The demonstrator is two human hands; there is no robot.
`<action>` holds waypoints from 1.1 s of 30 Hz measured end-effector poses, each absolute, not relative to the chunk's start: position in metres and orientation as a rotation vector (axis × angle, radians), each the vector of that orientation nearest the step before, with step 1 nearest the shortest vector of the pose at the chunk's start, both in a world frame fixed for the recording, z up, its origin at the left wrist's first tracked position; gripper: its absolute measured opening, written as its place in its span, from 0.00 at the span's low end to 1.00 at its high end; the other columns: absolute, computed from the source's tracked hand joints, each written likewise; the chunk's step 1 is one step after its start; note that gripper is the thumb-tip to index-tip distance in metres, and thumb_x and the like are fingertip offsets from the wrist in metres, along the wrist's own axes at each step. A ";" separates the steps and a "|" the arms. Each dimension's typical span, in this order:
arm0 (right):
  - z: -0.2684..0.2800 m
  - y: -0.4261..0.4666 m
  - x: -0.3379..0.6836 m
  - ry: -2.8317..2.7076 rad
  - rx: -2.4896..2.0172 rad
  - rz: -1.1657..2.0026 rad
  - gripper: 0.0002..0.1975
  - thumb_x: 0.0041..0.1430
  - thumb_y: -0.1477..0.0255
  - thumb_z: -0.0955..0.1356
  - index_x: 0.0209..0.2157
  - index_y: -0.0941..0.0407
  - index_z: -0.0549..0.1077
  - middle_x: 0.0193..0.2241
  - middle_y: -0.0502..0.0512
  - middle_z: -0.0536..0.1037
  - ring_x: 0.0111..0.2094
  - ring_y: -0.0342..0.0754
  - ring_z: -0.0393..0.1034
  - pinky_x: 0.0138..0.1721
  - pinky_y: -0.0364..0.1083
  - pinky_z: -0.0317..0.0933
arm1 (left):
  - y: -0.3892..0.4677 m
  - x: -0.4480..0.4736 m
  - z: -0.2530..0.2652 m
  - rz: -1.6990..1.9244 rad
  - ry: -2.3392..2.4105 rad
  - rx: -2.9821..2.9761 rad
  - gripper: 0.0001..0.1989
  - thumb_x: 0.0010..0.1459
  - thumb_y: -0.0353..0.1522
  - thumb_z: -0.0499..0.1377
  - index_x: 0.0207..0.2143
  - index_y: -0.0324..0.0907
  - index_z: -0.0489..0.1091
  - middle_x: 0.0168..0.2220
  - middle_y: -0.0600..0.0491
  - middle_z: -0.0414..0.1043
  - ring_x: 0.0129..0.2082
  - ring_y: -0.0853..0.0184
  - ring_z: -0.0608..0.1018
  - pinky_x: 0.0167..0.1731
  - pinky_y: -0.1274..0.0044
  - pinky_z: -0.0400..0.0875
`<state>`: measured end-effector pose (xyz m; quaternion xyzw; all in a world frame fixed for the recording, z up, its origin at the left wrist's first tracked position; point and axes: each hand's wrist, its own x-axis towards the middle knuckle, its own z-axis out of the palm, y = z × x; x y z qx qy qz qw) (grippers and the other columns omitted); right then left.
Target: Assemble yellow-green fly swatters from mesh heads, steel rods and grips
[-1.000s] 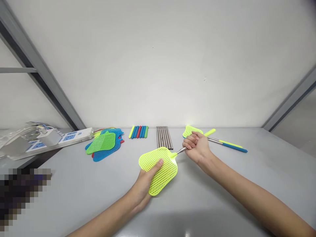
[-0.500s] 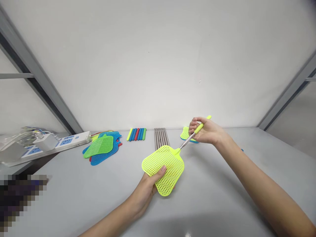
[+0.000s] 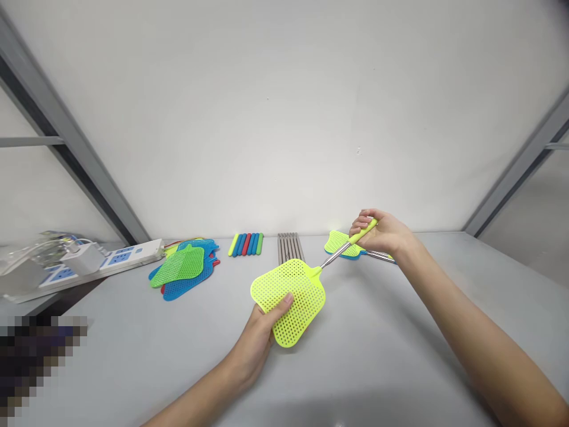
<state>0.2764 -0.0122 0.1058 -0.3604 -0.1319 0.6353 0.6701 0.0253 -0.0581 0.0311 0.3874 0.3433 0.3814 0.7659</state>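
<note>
A yellow-green fly swatter point(image 3: 297, 299) with a perforated head, metal shaft and matching grip is held above the grey table, slanting up to the right. My left hand point(image 3: 262, 332) is closed on its head, thumb on top and the other fingers hidden underneath. My right hand point(image 3: 377, 230) is closed around the yellow-green grip at the upper end. Below that hand, more swatters lie by the wall: a yellow-green head point(image 3: 338, 242) over a blue one, with metal shafts beside them. Part of these is hidden by the held shaft and my right hand.
Several metal rods point(image 3: 290, 246) lie side by side at mid-table, partly behind the swatter head. Left of them is a row of coloured grips point(image 3: 246, 244). Further left are stacked swatter heads point(image 3: 184, 267) and a white power strip point(image 3: 128, 255) with plugs. A wall point(image 3: 284, 118) stands behind.
My right hand has moved slightly right, and more of the metal shaft shows between grip and head. The swatter head and my left hand have shifted a little left.
</note>
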 end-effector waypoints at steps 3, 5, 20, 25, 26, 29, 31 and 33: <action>0.106 -0.015 0.273 -0.368 -0.804 1.454 0.09 0.47 0.80 0.59 0.18 0.56 0.53 0.13 0.46 0.57 0.15 0.39 0.56 0.19 0.41 0.54 | -0.051 0.020 0.036 0.875 0.746 0.855 0.25 0.49 0.34 0.59 0.51 0.45 0.60 0.45 0.49 0.69 0.39 0.61 0.74 0.36 0.75 0.69; 0.105 -0.017 0.267 -0.486 -0.787 1.505 0.08 0.49 0.78 0.60 0.20 0.56 0.57 0.17 0.48 0.64 0.20 0.41 0.62 0.23 0.42 0.57 | -0.046 0.016 0.039 0.887 0.753 0.886 0.24 0.49 0.35 0.59 0.50 0.44 0.62 0.43 0.48 0.70 0.35 0.62 0.75 0.32 0.76 0.69; 0.097 -0.038 0.227 -1.407 -1.081 1.321 0.18 0.55 0.62 0.61 0.28 0.61 0.74 0.12 0.48 0.65 0.12 0.36 0.53 0.16 0.39 0.50 | -0.053 0.013 0.041 0.915 0.808 1.012 0.20 0.49 0.38 0.58 0.45 0.42 0.62 0.34 0.50 0.68 0.27 0.68 0.71 0.14 0.81 0.68; 0.091 -0.037 0.223 -1.412 -1.025 1.387 0.17 0.56 0.64 0.61 0.29 0.62 0.75 0.13 0.50 0.69 0.12 0.37 0.57 0.16 0.39 0.53 | -0.050 0.009 0.041 0.885 0.855 0.968 0.18 0.48 0.37 0.60 0.42 0.41 0.64 0.29 0.54 0.67 0.24 0.71 0.70 0.10 0.84 0.66; 0.089 -0.036 0.222 -1.397 -1.015 1.415 0.16 0.56 0.64 0.61 0.29 0.62 0.74 0.14 0.51 0.70 0.12 0.37 0.58 0.16 0.39 0.54 | -0.049 0.008 0.042 0.880 0.860 0.945 0.18 0.47 0.37 0.60 0.41 0.41 0.64 0.28 0.54 0.67 0.23 0.71 0.70 0.09 0.84 0.64; 0.086 -0.033 0.222 -1.353 -1.010 1.462 0.16 0.55 0.64 0.62 0.29 0.62 0.74 0.15 0.51 0.71 0.12 0.37 0.60 0.16 0.39 0.55 | -0.044 0.008 0.041 0.839 0.880 0.819 0.16 0.46 0.35 0.61 0.38 0.40 0.65 0.24 0.56 0.67 0.17 0.75 0.68 0.07 0.86 0.59; 0.083 -0.032 0.222 -1.353 -1.029 1.465 0.16 0.55 0.64 0.62 0.29 0.62 0.74 0.15 0.52 0.72 0.13 0.37 0.60 0.16 0.38 0.56 | -0.040 0.008 0.039 0.755 0.899 0.687 0.13 0.47 0.33 0.61 0.35 0.38 0.66 0.20 0.58 0.65 0.12 0.79 0.64 0.06 0.87 0.55; 0.080 -0.030 0.222 -1.360 -1.062 1.467 0.16 0.55 0.64 0.62 0.29 0.62 0.74 0.15 0.52 0.72 0.13 0.37 0.60 0.16 0.38 0.56 | -0.036 0.009 0.036 0.676 0.896 0.575 0.10 0.48 0.32 0.60 0.33 0.38 0.65 0.16 0.60 0.62 0.08 0.81 0.59 0.06 0.87 0.53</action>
